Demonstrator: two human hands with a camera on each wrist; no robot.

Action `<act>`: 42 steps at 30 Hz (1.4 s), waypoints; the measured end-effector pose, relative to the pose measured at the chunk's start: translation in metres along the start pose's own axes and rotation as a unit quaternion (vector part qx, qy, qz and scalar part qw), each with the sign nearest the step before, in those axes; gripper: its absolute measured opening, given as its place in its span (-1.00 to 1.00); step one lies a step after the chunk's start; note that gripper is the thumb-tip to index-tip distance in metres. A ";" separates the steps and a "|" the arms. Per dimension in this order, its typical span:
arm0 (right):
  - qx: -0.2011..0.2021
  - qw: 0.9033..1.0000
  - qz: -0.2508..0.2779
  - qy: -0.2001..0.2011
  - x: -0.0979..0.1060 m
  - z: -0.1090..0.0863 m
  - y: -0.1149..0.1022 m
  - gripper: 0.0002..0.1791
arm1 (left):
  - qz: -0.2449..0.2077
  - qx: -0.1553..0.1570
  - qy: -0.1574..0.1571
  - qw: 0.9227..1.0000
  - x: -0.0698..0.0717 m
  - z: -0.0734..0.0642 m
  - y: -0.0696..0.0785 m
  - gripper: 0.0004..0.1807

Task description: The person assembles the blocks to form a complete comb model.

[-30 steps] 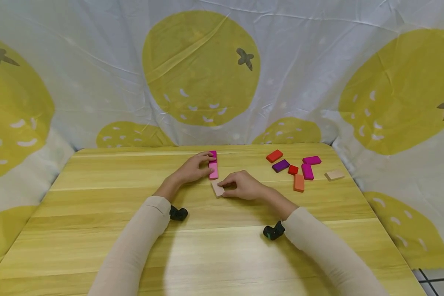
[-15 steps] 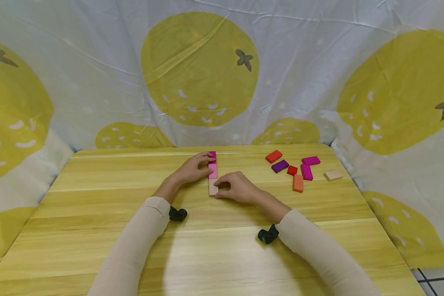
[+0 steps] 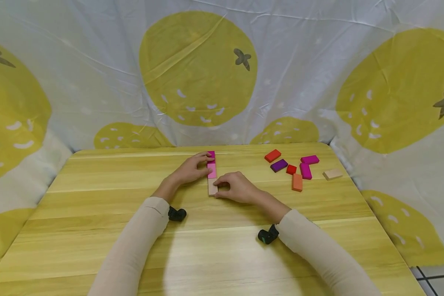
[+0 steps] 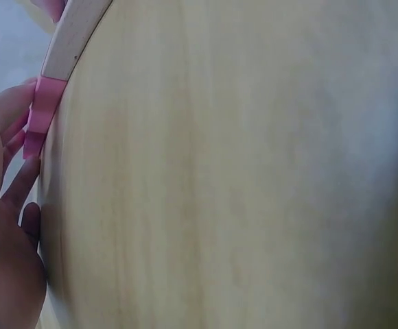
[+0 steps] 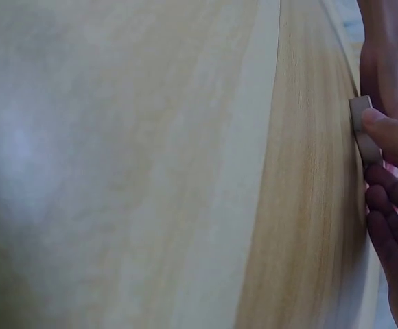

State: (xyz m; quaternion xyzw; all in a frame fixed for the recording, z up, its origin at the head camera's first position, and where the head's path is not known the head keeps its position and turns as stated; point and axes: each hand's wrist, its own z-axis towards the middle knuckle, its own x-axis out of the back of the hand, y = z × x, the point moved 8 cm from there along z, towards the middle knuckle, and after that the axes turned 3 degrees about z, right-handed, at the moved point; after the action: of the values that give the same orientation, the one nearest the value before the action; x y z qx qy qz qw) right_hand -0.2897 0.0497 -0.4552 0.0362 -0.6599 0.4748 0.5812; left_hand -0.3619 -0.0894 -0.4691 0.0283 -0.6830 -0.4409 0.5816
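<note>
Three blocks lie end to end in a row on the table: a magenta block (image 3: 212, 154) at the far end, a light pink block (image 3: 212, 174) in the middle, a plain wooden block (image 3: 211, 190) nearest me. My left hand (image 3: 191, 169) holds the two pink blocks from the left, thumb on the light pink one and fingers over the magenta one. From the right, my right hand (image 3: 239, 187) pinches the wooden block between thumb and finger. In the left wrist view the wooden block (image 4: 72, 41) meets the light pink block (image 4: 46, 101).
Loose blocks lie at the table's right: a red block (image 3: 272, 155), a purple block (image 3: 279, 165), a small red block (image 3: 291, 169), an orange block (image 3: 297, 182), two magenta blocks (image 3: 306, 171) and a wooden block (image 3: 332, 174). A patterned cloth (image 3: 200, 70) hangs behind the table.
The right hand has moved the wooden block slightly left and straightened it from a tilt, so it lines up against the light pink block. The left hand has stayed in place.
</note>
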 end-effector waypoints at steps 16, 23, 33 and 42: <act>0.015 1.000 -0.005 -0.005 0.000 0.000 -0.002 -0.64 | -0.005 -0.010 0.009 1.000 0.002 0.000 0.002 -0.46; 0.010 1.000 -0.012 -0.019 0.000 0.001 -0.001 -0.61 | -0.006 -0.009 0.010 1.000 0.003 -0.001 0.003 -0.47; -0.026 1.000 0.017 0.000 0.035 -0.023 0.024 -0.59 | -0.008 -0.002 0.006 1.000 0.000 0.001 0.001 -0.45; -0.066 0.997 0.030 0.042 0.078 -0.054 0.060 -0.63 | -0.011 0.001 0.002 1.000 -0.001 0.000 -0.001 -0.45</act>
State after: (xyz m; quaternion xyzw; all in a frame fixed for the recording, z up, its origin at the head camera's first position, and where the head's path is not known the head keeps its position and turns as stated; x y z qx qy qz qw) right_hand -0.3112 0.1582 -0.4343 -0.0415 -0.6654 0.4486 0.5952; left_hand -0.3622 -0.0890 -0.4702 0.0375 -0.6818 -0.4467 0.5781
